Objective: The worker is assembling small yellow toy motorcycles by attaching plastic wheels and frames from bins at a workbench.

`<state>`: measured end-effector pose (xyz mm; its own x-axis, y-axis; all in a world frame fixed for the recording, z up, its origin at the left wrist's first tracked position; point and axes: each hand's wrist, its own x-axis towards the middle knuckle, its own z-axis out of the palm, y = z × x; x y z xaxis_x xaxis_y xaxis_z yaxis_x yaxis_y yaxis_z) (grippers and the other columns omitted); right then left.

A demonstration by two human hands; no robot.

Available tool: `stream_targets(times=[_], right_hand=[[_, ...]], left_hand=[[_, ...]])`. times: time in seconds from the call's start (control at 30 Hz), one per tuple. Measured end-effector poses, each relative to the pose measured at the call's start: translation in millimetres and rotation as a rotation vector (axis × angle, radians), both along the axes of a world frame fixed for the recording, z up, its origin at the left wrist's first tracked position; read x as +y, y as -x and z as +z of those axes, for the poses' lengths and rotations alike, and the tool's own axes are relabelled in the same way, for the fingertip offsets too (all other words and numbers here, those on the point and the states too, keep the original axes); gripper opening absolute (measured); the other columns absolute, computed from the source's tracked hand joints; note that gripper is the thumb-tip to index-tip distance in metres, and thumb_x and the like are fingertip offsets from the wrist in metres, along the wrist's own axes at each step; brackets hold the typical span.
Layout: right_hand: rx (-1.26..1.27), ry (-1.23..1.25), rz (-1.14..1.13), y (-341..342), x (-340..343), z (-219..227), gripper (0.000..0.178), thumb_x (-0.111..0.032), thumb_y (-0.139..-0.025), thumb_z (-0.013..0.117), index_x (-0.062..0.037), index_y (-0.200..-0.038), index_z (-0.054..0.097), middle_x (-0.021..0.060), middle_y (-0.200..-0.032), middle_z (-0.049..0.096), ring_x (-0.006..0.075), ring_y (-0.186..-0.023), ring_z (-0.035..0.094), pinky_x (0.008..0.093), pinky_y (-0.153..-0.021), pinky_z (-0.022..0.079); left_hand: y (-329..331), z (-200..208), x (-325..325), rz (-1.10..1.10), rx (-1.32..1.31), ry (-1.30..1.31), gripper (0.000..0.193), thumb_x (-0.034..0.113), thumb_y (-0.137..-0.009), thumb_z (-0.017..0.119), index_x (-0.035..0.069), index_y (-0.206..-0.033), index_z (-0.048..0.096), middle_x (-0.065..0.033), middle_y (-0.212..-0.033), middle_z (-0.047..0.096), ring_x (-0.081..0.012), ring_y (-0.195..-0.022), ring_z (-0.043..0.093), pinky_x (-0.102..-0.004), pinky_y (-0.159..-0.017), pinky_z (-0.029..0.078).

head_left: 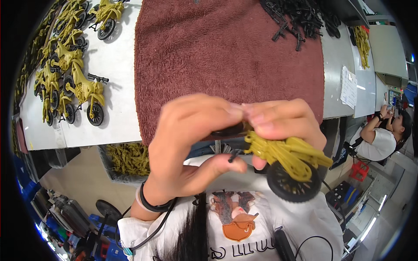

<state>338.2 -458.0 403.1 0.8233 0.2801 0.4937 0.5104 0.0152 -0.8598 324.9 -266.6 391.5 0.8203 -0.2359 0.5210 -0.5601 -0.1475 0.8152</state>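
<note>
Above my lap, my right hand (285, 119) grips a mustard-yellow toy motorcycle (283, 152) with a spoked black wheel (294, 182) hanging below. My left hand (187, 139) curls around the toy's other end, slightly blurred. Its fingertips meet those of my right hand, while the thumb presses against a small black rod end (233, 156), which looks like a handlebar. Part of another black wheel (230, 129) shows between the hands; the rest of that end is hidden by my fingers.
A brown towel (226, 52) covers the table's middle. Several assembled toy motorcycles (82, 85) stand at left; a pile of black parts (300, 19) lies at far right. Below the table's edge, a bin (126, 161) holds yellow parts. Another person (379, 139) sits at right.
</note>
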Motion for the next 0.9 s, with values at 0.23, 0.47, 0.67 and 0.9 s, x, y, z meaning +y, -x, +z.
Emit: stream_targets(times=[0.23, 0.47, 0.67, 0.9], right_hand=[[-0.044, -0.085, 0.042, 6, 7, 2, 0.033, -0.003, -0.070, 0.080, -0.0017, -0.099, 0.065, 0.0164, -0.100, 0.060, 0.0310, -0.096, 0.065, 0.0433, -0.088, 0.055], [0.051, -0.142, 0.048, 10, 10, 6, 0.038, 0.002, -0.066, 0.082, -0.0004, -0.099, 0.063, 0.0174, -0.103, 0.063, 0.0316, -0.099, 0.065, 0.0425, -0.089, 0.055], [0.050, 0.097, 0.220, 7, -4, 18, 0.047, 0.007, -0.067, 0.080, 0.0037, -0.105, 0.053, 0.0210, -0.106, 0.057, 0.0395, -0.107, 0.060, 0.0472, -0.093, 0.053], [0.055, 0.057, 0.195, 10, 1, 15, 0.046, 0.005, -0.068, 0.080, 0.0019, -0.106, 0.054, 0.0199, -0.105, 0.057, 0.0387, -0.107, 0.060, 0.0465, -0.091, 0.054]], left_hand=[[4, 10, -9, 0.171, -0.098, -0.032, 0.025, 0.023, -0.068, 0.075, 0.017, -0.092, 0.071, 0.0021, -0.093, 0.065, -0.0145, -0.077, 0.055, -0.0299, -0.071, 0.034], [8, 8, -15, 0.150, -0.088, 0.078, 0.029, 0.016, -0.061, 0.075, 0.016, -0.090, 0.071, 0.0046, -0.090, 0.066, -0.0126, -0.078, 0.056, -0.0282, -0.073, 0.032], [9, 4, -12, 0.159, -0.163, -0.079, 0.033, 0.043, -0.077, 0.075, 0.017, -0.088, 0.059, 0.0024, -0.085, 0.063, -0.0144, -0.075, 0.054, -0.0317, -0.070, 0.033], [12, 12, -17, 0.212, -0.049, 0.086, 0.032, 0.006, -0.055, 0.071, 0.016, -0.085, 0.069, 0.0047, -0.089, 0.067, -0.0124, -0.076, 0.056, -0.0280, -0.074, 0.032]])
